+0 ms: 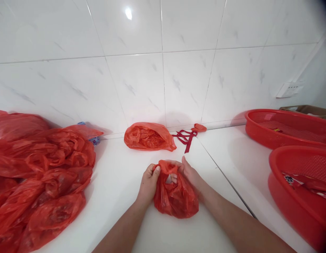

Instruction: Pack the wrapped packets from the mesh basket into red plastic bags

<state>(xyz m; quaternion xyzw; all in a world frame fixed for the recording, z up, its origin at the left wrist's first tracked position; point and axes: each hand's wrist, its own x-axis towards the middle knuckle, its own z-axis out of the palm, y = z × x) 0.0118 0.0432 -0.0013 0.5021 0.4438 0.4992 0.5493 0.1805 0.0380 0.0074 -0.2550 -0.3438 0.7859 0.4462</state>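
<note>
A thin red plastic bag (175, 200) hangs low over the white table in front of me, held by its gathered top. My left hand (149, 182) pinches the upper left edge between thumb and fingers. On the other side my right hand (190, 174) grips the bag's top, its fingers wrapped behind and partly showing through the handle opening; its thumb sticks up apart. Just beyond, another red plastic bag (149, 137) lies crumpled with its mouth towards me. To its right are a dark red ribbon (188, 140) and a small folded red piece (199, 127).
A big heap of red plastic bags (47, 175) covers the left of the table (118, 211). Two red plastic baskets (281, 140) stand on the right, the nearer one holding red packets (307, 184). A cardboard box (310, 110) sits behind. The tiled wall (189, 80) closes the back.
</note>
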